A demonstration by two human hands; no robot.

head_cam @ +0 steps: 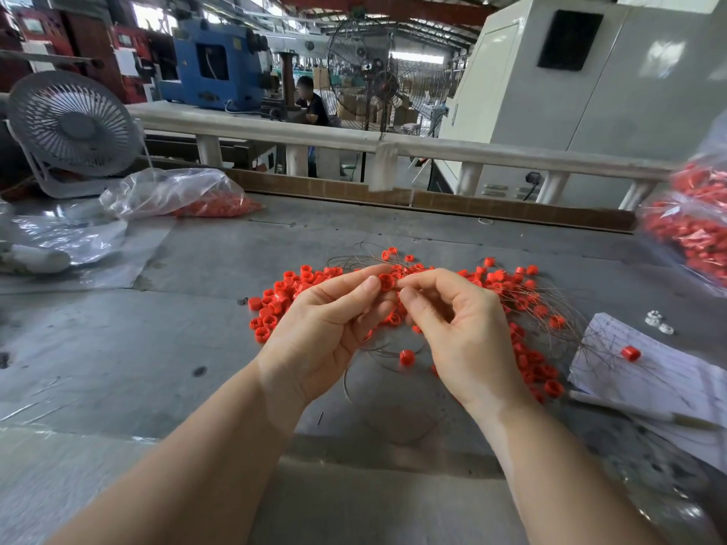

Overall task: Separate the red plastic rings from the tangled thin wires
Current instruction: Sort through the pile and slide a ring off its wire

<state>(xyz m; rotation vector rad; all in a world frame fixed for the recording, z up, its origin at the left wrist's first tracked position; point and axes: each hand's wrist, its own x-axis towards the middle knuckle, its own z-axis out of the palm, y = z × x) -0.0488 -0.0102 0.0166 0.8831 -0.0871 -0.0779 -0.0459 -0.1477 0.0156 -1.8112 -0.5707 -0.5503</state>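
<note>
Mid-task. Left hand [322, 328] pinches one small red plastic ring [386, 282]; right hand [460, 324] fingertips pinch thin wire beside it. Loose red ring pile [275, 304] sits left on grey table [157, 348], looks wire-free. Tangled brown thin wires [550, 308] right hold many rings.

Place: a factory floor or industrial workshop.
Roof: red steel trusses [377, 7] over a long open hall.
Machinery: a blue machine [214, 62] and a large pale cabinet [570, 84] stand behind the rail.
Cooling: a tall pedestal fan [383, 70] and a small desk fan [72, 125].
Work surface: a worn grey tabletop [118, 348].
Stock: clear plastic bags [173, 192] of red parts.
People: a worker [310, 102] seated at a far station.
</note>
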